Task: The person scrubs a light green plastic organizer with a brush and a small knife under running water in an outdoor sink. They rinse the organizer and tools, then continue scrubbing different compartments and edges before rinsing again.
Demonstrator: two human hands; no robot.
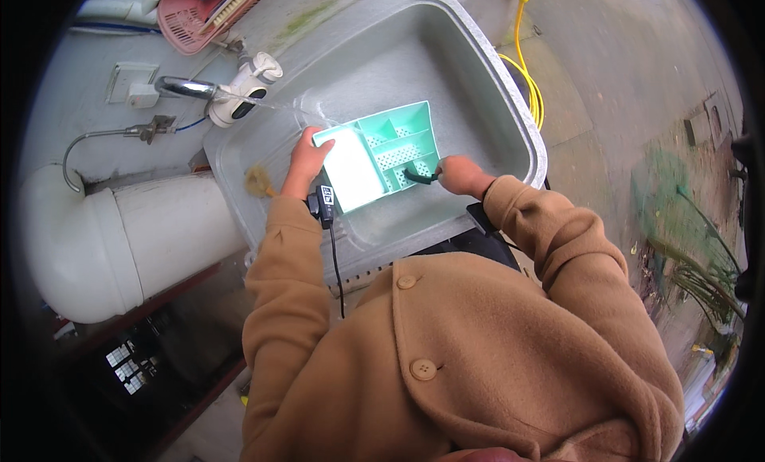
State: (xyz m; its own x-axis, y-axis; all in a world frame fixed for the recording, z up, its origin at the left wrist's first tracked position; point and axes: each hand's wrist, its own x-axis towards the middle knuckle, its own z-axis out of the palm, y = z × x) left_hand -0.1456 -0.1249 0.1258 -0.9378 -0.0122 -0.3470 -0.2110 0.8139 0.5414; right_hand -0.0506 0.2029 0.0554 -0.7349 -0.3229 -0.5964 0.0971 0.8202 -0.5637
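While the left hand (305,161) grips the green tray (351,171) at 10 o'clock, probably steadying it inside the sink (370,56), the right hand (462,177) holds a dark tool (417,177) at 4 o'clock!

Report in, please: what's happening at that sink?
Left grip holding mint-green tray by its left edge. Right grip holding dark tool at tray's compartments. Tap running toward tray's far-left corner, over sink.
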